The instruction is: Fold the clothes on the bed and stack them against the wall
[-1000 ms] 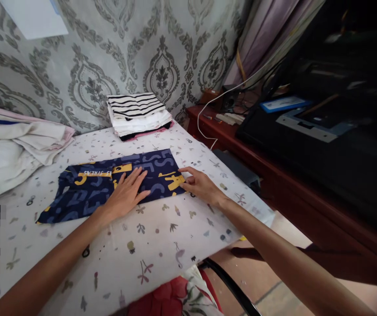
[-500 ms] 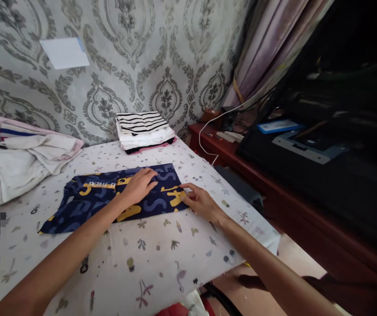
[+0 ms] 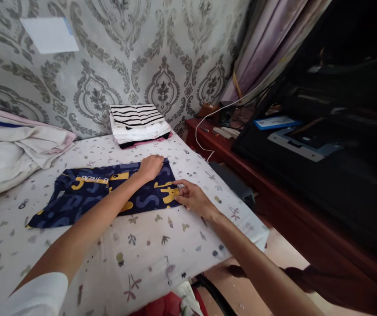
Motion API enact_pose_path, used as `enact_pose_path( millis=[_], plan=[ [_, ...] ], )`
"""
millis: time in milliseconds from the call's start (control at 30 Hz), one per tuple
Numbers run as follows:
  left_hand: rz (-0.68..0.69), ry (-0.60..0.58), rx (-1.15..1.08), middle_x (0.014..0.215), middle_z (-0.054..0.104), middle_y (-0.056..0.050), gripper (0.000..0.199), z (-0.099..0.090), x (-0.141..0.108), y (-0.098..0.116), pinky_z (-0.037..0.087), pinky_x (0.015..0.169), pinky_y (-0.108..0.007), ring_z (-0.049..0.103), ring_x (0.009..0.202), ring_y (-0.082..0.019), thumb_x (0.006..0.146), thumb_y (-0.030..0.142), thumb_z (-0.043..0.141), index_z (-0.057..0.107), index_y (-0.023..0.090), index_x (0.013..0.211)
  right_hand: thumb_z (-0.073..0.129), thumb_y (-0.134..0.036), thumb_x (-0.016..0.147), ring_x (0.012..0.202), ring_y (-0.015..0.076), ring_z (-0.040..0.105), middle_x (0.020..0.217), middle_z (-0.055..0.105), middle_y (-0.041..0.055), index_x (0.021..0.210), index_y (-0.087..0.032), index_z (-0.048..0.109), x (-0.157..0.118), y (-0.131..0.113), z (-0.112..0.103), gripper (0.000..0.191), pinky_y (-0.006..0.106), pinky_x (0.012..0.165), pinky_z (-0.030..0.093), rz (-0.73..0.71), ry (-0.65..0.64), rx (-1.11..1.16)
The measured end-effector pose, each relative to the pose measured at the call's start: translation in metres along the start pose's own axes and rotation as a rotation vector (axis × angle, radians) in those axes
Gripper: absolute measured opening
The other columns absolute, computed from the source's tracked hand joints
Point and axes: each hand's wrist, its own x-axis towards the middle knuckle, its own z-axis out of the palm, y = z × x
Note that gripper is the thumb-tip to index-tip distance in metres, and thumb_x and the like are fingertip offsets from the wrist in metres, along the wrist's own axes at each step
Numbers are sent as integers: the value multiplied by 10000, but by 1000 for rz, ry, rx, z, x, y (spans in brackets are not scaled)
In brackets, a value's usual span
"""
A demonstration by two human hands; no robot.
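A navy garment (image 3: 89,197) with yellow and grey-blue lettering lies folded in a long strip on the patterned white bed sheet (image 3: 149,267). Whether it is a shirt or something else, I cannot tell. My left hand (image 3: 152,167) reaches across it, fingers curled down at its far right corner; the fingertips are partly hidden. At the near part of the right end, my right hand (image 3: 193,197) has thumb and fingers closed on the garment's edge.
Folded clothes (image 3: 138,125), striped on top, are stacked against the patterned wall. Loose white and pink clothes (image 3: 26,149) lie at left. A red-brown desk (image 3: 208,136) with a white cable (image 3: 197,136) and a large black screen (image 3: 323,131) stand along the right.
My left hand has moved from the garment's middle to its far right corner, and its fingers have curled in. My right hand stays at the right edge. The view has shifted slightly.
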Motion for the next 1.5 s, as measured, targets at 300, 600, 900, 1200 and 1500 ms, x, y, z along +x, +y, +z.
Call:
enact_pose_path(
  millis=[300,600,900,1200,1500],
  plan=[
    [181,159,-187,1420,553,-162,383,19,-91,12,378,1101,-511,498,1331,-295,1039,352,363,481,174,1358,592,-446,810,415,93,481,680,555,-69,1129,-203,566,3,-3,-4,403,262,475,412,13,149,-198],
    [52,108,-173,1215,610,-102,274,-10,-48,-4,496,976,-352,587,1149,-228,1001,211,383,570,190,1201,575,-487,830,716,215,637,733,672,11,962,-232,615,16,-14,1,289,298,605,396,65,206,-896],
    [-74,-135,-162,1402,534,-164,452,-8,20,-11,481,982,-375,483,1303,-286,855,68,511,536,121,1303,537,-535,839,884,268,670,1052,679,95,984,-231,611,10,-12,7,345,340,665,443,109,268,-1088],
    [-37,-235,-335,1027,735,-106,248,-14,47,-29,511,824,-317,661,977,-263,717,76,635,722,140,940,583,-349,781,682,183,599,688,621,-1,642,-234,536,9,-25,18,188,278,588,381,115,243,-958],
    [-105,-162,-749,632,626,5,288,-41,18,-103,416,528,-244,525,528,-129,734,176,647,727,168,1010,587,-335,774,595,147,557,659,595,-8,779,-237,484,16,-41,52,142,269,589,456,-180,291,-390]
  ],
)
